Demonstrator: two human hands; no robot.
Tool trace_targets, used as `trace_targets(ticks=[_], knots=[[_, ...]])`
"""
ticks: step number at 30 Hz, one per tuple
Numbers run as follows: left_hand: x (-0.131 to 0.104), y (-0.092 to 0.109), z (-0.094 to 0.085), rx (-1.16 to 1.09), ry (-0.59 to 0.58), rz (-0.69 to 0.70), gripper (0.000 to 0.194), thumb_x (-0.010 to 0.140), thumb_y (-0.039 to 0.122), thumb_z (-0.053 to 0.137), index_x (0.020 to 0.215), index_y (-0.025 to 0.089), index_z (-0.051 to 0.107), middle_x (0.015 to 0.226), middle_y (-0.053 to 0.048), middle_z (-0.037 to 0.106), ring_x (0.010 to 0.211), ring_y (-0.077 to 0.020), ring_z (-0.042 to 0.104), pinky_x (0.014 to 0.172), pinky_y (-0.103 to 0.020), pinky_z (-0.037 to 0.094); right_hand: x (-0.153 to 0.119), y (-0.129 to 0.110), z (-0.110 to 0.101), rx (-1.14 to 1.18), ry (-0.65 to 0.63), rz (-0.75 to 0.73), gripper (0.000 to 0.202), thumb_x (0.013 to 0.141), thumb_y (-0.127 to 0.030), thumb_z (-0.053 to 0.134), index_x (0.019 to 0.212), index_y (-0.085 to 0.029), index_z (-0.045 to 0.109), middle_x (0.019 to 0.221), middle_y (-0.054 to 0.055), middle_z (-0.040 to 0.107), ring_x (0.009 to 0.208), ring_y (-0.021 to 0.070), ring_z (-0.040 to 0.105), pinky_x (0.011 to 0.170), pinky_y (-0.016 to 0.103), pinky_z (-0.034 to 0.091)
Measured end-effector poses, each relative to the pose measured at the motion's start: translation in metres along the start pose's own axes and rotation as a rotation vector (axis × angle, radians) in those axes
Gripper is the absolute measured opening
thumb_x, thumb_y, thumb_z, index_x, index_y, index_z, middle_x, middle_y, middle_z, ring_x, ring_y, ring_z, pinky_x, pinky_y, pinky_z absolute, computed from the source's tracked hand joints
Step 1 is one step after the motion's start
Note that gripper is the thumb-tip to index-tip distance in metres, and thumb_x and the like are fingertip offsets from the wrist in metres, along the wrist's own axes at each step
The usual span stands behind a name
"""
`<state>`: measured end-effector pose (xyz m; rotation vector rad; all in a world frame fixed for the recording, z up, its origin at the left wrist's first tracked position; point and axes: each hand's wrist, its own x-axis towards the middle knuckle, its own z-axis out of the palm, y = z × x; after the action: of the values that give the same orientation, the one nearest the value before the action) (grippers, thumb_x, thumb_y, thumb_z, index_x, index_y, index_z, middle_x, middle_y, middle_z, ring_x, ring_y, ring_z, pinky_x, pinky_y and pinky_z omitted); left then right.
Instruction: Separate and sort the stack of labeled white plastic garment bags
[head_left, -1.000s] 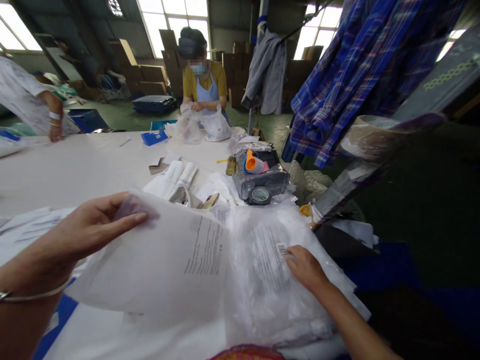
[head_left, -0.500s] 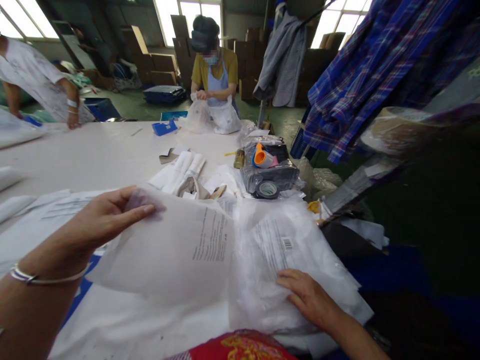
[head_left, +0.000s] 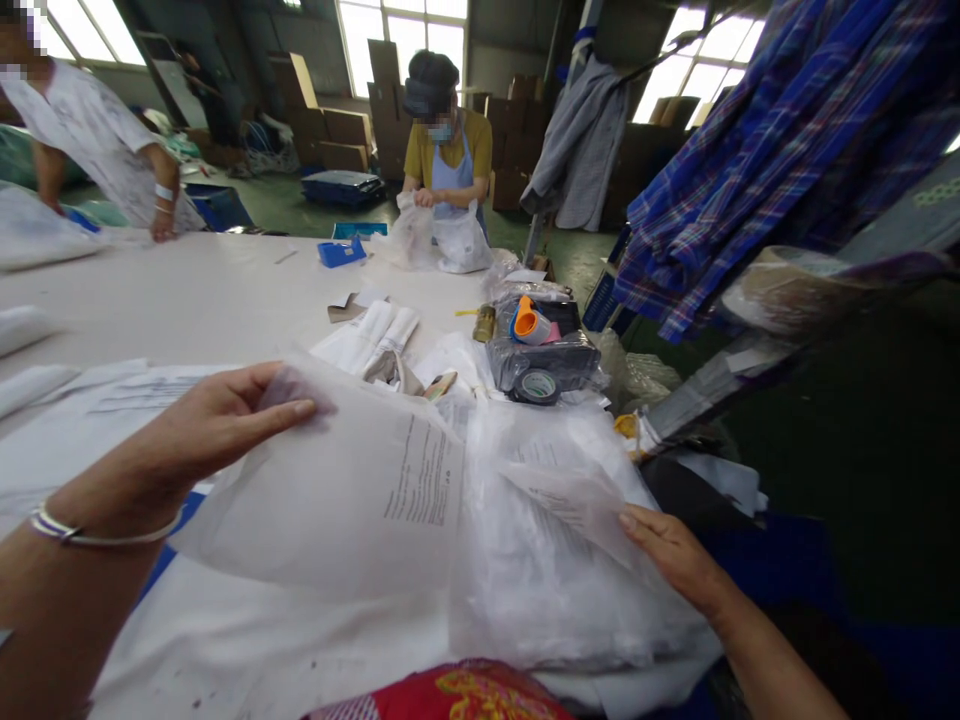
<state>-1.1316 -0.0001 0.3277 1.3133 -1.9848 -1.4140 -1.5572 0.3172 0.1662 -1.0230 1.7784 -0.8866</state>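
Note:
My left hand [head_left: 217, 425] pinches the upper left corner of a translucent plastic bag [head_left: 352, 500] with printed text along its right side. That bag is raised above the white-covered table. To its right lies a stack of similar clear plastic bags [head_left: 525, 600]. At the stack's right side, my right hand [head_left: 671, 545] is closed on the edge of a printed plastic sheet [head_left: 574, 500], probably the top bag, which is lifted and folded over towards the left. Its fingertips are partly hidden by the film.
Behind the stack sit a roll of black tape [head_left: 536, 386], an orange tape dispenser [head_left: 529, 322] and a small jar [head_left: 484, 323]. A metal post [head_left: 720, 375] slants up on the right beside a hanging plaid shirt [head_left: 720, 180]. Two co-workers stand across the table [head_left: 247, 285].
My right hand has moved right and gripped the sheet's edge, lifting it off the stack; before, it lay on the bags. My left hand still holds its bag. The view has shifted slightly.

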Motion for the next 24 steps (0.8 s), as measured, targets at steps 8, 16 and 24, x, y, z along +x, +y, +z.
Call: trace_targets(ticks=[8, 16, 24], knots=[[0.001, -0.010, -0.006, -0.072, -0.012, -0.019, 0.041, 0.072, 0.044, 0.076, 0.096, 0.014, 0.062, 0.083, -0.005, 0.072, 0.069, -0.0158, 0.066, 0.059, -0.023, 0.053, 0.010, 0.002, -0.009, 0.074, 0.326, 0.064, 0.052, 0.080, -0.061, 0.064, 0.109, -0.019, 0.072, 0.103, 0.007, 0.075, 0.098, 0.0256, 0.068, 0.089, 0.037, 0.054], [-0.001, -0.011, -0.008, -0.070, -0.042, 0.044, 0.036, 0.077, 0.043, 0.073, 0.099, 0.015, 0.065, 0.085, -0.005, 0.073, 0.071, -0.0159, 0.068, 0.064, -0.024, 0.054, 0.020, -0.005, -0.010, 0.470, 0.617, 0.075, 0.045, 0.065, -0.053, 0.080, 0.095, -0.020, 0.074, 0.090, 0.006, 0.077, 0.086, 0.0261, 0.072, 0.077, 0.036, 0.062], [-0.002, -0.022, -0.010, -0.077, -0.085, 0.017, 0.041, 0.077, 0.044, 0.074, 0.105, 0.015, 0.064, 0.086, -0.005, 0.073, 0.073, -0.0178, 0.068, 0.063, -0.025, 0.056, 0.030, -0.001, -0.026, 0.459, 0.764, 0.072, 0.046, 0.059, -0.050, 0.082, 0.093, -0.020, 0.072, 0.094, 0.007, 0.077, 0.087, 0.0248, 0.072, 0.076, 0.034, 0.063]])
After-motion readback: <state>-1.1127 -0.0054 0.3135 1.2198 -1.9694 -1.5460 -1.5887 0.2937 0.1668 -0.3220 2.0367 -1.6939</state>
